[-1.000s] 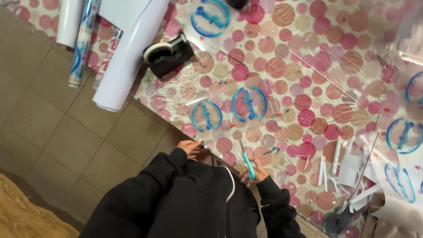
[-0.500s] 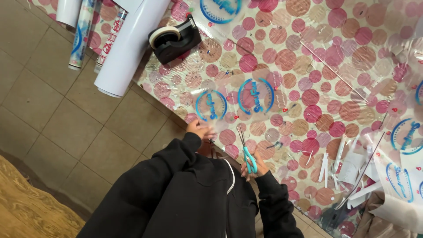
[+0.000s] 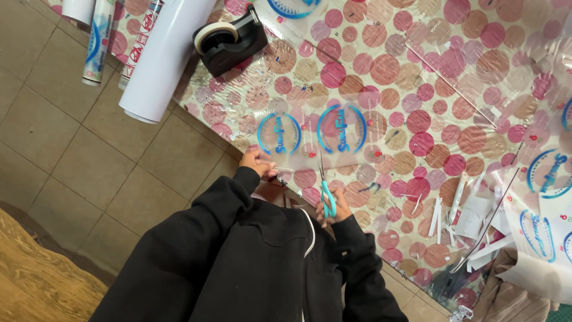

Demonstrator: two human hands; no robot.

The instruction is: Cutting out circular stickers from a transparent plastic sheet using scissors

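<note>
Lower centre of the frame: person in black long sleeves, seen from above, both hands at the near edge of a table [image 3: 476, 71] covered in a red, pink and brown dotted cloth. Right hand [image 3: 332, 210] clenched round the teal handles of a pair of scissors [image 3: 326, 189], blades pointing up the frame into a clear plastic sheet [image 3: 322, 128] printed with two blue ring logos. Blades look slightly parted, hard to be sure at this size. Left hand [image 3: 257, 162] pinches the sheet's near left edge, fingers closed on it, just left of the scissors. Sheet lies flat on the cloth, just above both hands, centre of frame.

Upper left: black tape dispenser [image 3: 229, 40] with a white roll, on the table corner. Left of it a big white roll [image 3: 164, 59] hangs off the table edge over the floor, with thinner printed rolls [image 3: 98, 39] beside it, further left. Right side, lower: loose white paper strips and offcuts [image 3: 459, 209] scattered on the cloth, well apart from the hands. More blue-logo sheets [image 3: 545, 173] at the far right edge. Tan tiled floor [image 3: 71, 155] fills the left; woven straw-coloured mat [image 3: 36, 274] at lower left corner.
</note>
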